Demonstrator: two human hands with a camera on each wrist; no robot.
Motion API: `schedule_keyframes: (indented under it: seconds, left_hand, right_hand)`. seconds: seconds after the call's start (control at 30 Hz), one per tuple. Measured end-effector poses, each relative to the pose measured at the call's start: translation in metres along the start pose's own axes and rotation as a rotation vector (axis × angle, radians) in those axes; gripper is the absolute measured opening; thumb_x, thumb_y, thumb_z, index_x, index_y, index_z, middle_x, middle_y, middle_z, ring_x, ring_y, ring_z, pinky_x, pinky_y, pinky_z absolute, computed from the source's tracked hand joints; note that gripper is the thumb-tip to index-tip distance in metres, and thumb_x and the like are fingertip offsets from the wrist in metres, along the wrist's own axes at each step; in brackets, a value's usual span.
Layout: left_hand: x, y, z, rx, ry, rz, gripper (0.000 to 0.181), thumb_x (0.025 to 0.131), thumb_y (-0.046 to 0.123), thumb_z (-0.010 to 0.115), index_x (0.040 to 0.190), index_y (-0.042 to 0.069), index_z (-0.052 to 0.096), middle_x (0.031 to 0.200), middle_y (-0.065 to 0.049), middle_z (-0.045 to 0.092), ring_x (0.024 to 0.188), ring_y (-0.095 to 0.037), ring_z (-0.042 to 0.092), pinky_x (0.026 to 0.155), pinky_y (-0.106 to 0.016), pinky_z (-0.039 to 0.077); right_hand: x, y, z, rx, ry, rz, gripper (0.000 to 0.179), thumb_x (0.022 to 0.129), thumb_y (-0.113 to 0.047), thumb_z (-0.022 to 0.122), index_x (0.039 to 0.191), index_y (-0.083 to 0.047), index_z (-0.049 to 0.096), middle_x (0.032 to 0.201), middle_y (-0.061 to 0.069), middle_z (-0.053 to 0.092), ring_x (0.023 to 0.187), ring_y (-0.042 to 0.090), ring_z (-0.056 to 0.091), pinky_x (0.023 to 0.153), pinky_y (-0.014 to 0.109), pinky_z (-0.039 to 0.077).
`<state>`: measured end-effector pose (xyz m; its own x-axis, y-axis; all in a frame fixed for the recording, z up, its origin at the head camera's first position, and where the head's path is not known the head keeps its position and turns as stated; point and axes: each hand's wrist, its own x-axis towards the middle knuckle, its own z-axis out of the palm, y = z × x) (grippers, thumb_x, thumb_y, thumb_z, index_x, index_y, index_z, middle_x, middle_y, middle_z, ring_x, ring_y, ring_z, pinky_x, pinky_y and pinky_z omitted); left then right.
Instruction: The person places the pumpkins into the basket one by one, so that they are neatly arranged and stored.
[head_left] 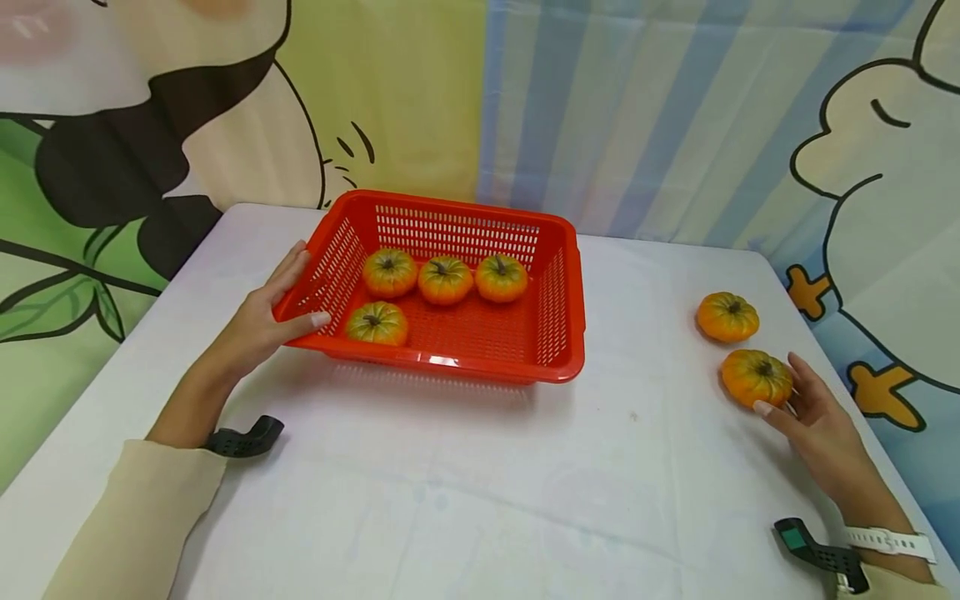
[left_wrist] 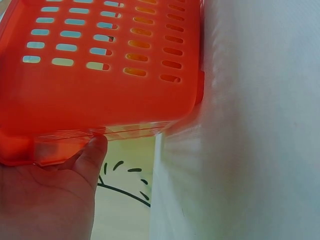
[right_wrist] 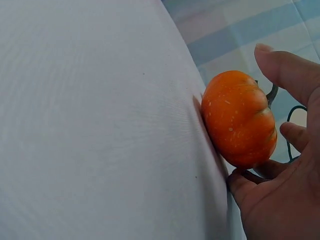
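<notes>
A red plastic basket with slotted walls stands on the table, several small orange-green pumpkins inside it, one of them a pumpkin near the front left. My left hand grips the basket's left end, thumb over the rim at the near corner; the left wrist view shows the hand at the basket's slotted wall. At the right, my right hand is spread around the right side of another pumpkin, also seen in the right wrist view as an orange pumpkin. Its thumb stands apart from the fingers.
One more pumpkin lies just behind the one by my right hand. A white cloth covers the table. Behind hangs a cartoon-printed curtain, close to the table's back and right edges.
</notes>
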<state>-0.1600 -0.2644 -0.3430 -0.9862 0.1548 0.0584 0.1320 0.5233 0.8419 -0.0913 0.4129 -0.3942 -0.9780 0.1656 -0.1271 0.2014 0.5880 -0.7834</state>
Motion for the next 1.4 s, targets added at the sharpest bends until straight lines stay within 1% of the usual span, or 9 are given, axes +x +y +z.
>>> schedule_keyframes:
  seconds: [0.2, 0.43, 0.63, 0.83, 0.93, 1.13, 1.27, 1.33, 1.4]
  left_hand:
    - [-0.001, 0.001, 0.000, -0.005, 0.006, 0.005, 0.089, 0.088, 0.029, 0.069, 0.155, 0.033, 0.012, 0.159, 0.020, 0.005, 0.147, -0.019, 0.011, 0.089, -0.029, 0.047]
    - [0.000, -0.001, 0.002, -0.005, 0.012, -0.005, 0.089, 0.087, 0.028, 0.069, 0.155, 0.033, 0.012, 0.160, 0.019, 0.004, 0.147, -0.020, 0.011, 0.089, -0.036, 0.047]
    - [0.001, -0.003, 0.002, -0.004, 0.011, -0.024, 0.090, 0.087, 0.030, 0.070, 0.155, 0.033, 0.011, 0.160, 0.019, 0.003, 0.147, -0.022, 0.012, 0.090, -0.042, 0.047]
    - [0.000, -0.001, 0.002, -0.011, 0.013, -0.006, 0.088, 0.088, 0.029, 0.069, 0.155, 0.033, 0.013, 0.160, 0.019, 0.005, 0.147, -0.019, 0.011, 0.090, -0.037, 0.047]
    - [0.000, -0.001, 0.003, -0.015, 0.016, -0.002, 0.088, 0.088, 0.029, 0.069, 0.155, 0.033, 0.013, 0.159, 0.019, 0.005, 0.147, -0.019, 0.011, 0.089, -0.034, 0.047]
    - [0.000, -0.002, 0.003, -0.016, 0.017, 0.005, 0.087, 0.088, 0.029, 0.069, 0.155, 0.033, 0.014, 0.159, 0.019, 0.006, 0.147, -0.017, 0.011, 0.088, -0.027, 0.047]
    - [-0.001, -0.002, 0.002, -0.011, 0.016, 0.004, 0.087, 0.088, 0.028, 0.069, 0.155, 0.032, 0.014, 0.160, 0.019, 0.006, 0.147, -0.018, 0.011, 0.088, -0.026, 0.047]
    - [-0.001, -0.001, 0.002, -0.012, 0.016, 0.004, 0.087, 0.088, 0.027, 0.069, 0.155, 0.032, 0.014, 0.160, 0.019, 0.006, 0.147, -0.018, 0.011, 0.088, -0.027, 0.047]
    - [-0.001, 0.000, 0.002, -0.014, 0.013, 0.000, 0.088, 0.088, 0.027, 0.069, 0.155, 0.032, 0.014, 0.160, 0.019, 0.005, 0.147, -0.019, 0.011, 0.088, -0.028, 0.046]
  right_hand:
    - [0.001, 0.003, -0.001, 0.018, 0.025, -0.025, 0.086, 0.096, -0.031, 0.063, 0.155, -0.039, 0.001, 0.163, -0.001, 0.003, 0.146, 0.033, 0.010, 0.102, 0.020, 0.030]
    - [0.004, -0.001, -0.002, -0.072, 0.037, 0.061, 0.076, 0.095, -0.046, 0.058, 0.157, -0.030, 0.016, 0.161, 0.003, 0.018, 0.142, 0.033, 0.025, 0.092, 0.013, 0.040]
    - [0.007, -0.004, 0.002, -0.081, 0.056, 0.091, 0.077, 0.094, -0.047, 0.060, 0.156, -0.029, 0.018, 0.160, 0.010, 0.018, 0.140, 0.038, 0.027, 0.100, 0.022, 0.037]
    - [0.008, -0.005, 0.006, -0.098, 0.077, 0.113, 0.076, 0.093, -0.051, 0.059, 0.155, -0.033, 0.018, 0.160, 0.014, 0.018, 0.138, 0.042, 0.028, 0.104, 0.033, 0.033]
    - [0.009, -0.006, 0.007, -0.106, 0.078, 0.103, 0.076, 0.093, -0.051, 0.059, 0.155, -0.033, 0.019, 0.160, 0.013, 0.018, 0.138, 0.042, 0.029, 0.103, 0.034, 0.034]
    - [0.010, -0.014, 0.009, -0.132, 0.076, 0.084, 0.076, 0.092, -0.053, 0.058, 0.154, -0.034, 0.020, 0.159, 0.014, 0.021, 0.136, 0.043, 0.033, 0.096, 0.025, 0.040]
    - [0.011, -0.020, 0.010, -0.138, 0.057, 0.057, 0.075, 0.092, -0.054, 0.058, 0.154, -0.035, 0.020, 0.158, 0.014, 0.023, 0.134, 0.042, 0.035, 0.092, 0.020, 0.044]
    - [0.011, -0.023, 0.012, -0.135, 0.046, 0.045, 0.076, 0.092, -0.054, 0.058, 0.155, -0.035, 0.020, 0.158, 0.014, 0.024, 0.134, 0.042, 0.035, 0.093, 0.022, 0.044]
    - [0.012, -0.027, 0.013, -0.140, 0.039, 0.046, 0.077, 0.091, -0.056, 0.057, 0.155, -0.035, 0.019, 0.158, 0.014, 0.025, 0.134, 0.042, 0.036, 0.096, 0.032, 0.043]
